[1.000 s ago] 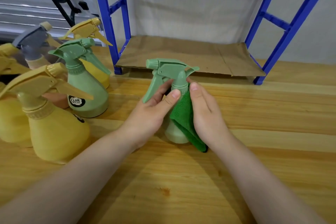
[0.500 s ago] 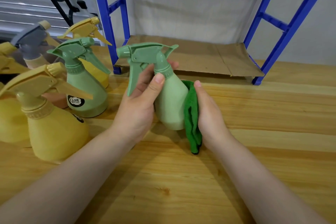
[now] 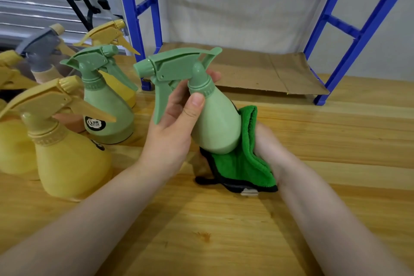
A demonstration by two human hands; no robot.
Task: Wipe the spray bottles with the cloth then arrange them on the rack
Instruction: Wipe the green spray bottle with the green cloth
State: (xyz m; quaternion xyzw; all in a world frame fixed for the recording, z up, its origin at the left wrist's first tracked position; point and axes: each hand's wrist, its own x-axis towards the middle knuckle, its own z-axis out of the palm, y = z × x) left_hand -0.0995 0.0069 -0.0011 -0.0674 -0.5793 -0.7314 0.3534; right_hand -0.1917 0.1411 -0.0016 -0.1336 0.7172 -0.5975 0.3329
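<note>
change: one second ago the green spray bottle [image 3: 215,123] stands on the desk [image 3: 224,242] with the cloth pressed on its side; now it is lifted off the wood and tilted, nozzle to the left, base low over the cloth.
left hand [image 3: 172,132]: its grip is closed round the neck of the bottle, thumb on the collar, other fingers behind the trigger.
right hand [image 3: 268,148]: it holds the green cloth [image 3: 244,163] under and behind the bottle base; the cloth hides the fingers, so the grip looks wrapped on the cloth, but i cannot see it fully.
meaning for the task: in my judgement the wiping goes from the side to the bottom of this bottle; placing on the rack is not yet done.
other bottles: a second green bottle [image 3: 105,105], yellow bottles [image 3: 65,152] and a grey-headed one [image 3: 42,51] stand together near the left edge of the desk, not yet on the rack.
rack: the blue rack [image 3: 349,36] stands at the far edge; its low shelf carries brown cardboard [image 3: 257,69] and no bottle.
surface: light wooden desk with a small dark mark near the front edge.
room: pale sheet behind the rack, grey slats at the far left.
</note>
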